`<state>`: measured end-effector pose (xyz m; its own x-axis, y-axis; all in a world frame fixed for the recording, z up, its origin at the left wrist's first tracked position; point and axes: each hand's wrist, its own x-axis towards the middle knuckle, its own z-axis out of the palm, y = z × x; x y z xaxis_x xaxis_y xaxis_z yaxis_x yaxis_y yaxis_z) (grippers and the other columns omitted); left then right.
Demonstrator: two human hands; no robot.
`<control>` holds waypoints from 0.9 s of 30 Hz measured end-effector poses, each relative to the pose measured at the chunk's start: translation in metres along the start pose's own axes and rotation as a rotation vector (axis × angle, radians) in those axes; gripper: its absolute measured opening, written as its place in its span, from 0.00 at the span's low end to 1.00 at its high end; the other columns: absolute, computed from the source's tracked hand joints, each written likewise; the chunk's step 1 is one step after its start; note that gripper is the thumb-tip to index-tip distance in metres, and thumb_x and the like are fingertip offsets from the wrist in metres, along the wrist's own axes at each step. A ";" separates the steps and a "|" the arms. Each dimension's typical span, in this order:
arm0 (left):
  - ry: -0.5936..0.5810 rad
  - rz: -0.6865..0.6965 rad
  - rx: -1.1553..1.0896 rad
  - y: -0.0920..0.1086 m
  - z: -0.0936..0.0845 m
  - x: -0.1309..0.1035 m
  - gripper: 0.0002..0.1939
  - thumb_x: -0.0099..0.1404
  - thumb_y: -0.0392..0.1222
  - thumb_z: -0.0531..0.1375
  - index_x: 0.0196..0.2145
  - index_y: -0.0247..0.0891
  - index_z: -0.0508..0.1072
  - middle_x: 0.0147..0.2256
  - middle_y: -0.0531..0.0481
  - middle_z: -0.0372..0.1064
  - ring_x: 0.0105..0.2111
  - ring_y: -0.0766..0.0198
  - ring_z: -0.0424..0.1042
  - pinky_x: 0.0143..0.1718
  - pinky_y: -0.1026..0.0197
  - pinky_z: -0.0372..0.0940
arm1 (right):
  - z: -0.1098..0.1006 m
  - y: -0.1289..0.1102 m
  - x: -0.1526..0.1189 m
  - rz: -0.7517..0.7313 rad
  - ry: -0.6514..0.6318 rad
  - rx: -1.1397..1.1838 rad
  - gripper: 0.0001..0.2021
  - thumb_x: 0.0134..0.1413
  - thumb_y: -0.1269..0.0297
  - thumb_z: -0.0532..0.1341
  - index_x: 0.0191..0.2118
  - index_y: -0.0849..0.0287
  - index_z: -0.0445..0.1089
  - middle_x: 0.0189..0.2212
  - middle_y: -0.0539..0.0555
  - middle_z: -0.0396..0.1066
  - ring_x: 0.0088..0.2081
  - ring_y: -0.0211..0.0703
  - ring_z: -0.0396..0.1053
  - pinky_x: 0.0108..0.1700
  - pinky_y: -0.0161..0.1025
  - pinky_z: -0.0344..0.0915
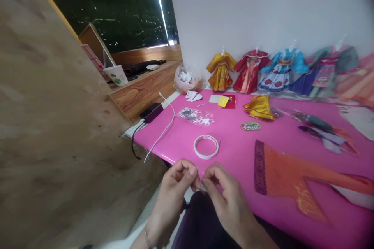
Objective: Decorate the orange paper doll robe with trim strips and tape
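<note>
My left hand (179, 184) and my right hand (223, 192) meet in front of me at the near edge of the pink table (230, 148). Thumb and forefinger are pinched together on each hand. Whatever sits between the fingertips is too small to make out. Just beyond them lies a roll of white tape (195, 148), flat on the tabletop. To the right, an orange doll garment (282, 167) with a dark patterned band is spread out.
Doll dresses, among them a yellow one (221, 72) and a red one (251, 71), lean against the wall. A gold cloth piece (260, 107), a small oval patterned item (250, 126), clear plastic packets (195, 116) and a white cable (166, 126) lie about. A bag of scraps (187, 79) stands at the back.
</note>
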<state>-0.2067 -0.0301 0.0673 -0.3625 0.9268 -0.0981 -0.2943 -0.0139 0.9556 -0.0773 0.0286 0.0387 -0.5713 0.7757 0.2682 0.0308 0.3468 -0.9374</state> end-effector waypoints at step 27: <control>-0.090 -0.024 0.315 -0.008 0.011 0.000 0.12 0.60 0.48 0.67 0.30 0.36 0.76 0.19 0.54 0.69 0.21 0.67 0.65 0.27 0.64 0.58 | -0.026 -0.004 0.006 0.203 0.148 0.507 0.08 0.55 0.60 0.66 0.29 0.58 0.74 0.31 0.50 0.70 0.35 0.41 0.68 0.37 0.35 0.67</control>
<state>-0.1942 -0.0259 0.0629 -0.2749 0.9551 -0.1106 -0.0091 0.1124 0.9936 -0.0594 0.0451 0.0497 -0.4731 0.8785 0.0660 -0.2905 -0.0849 -0.9531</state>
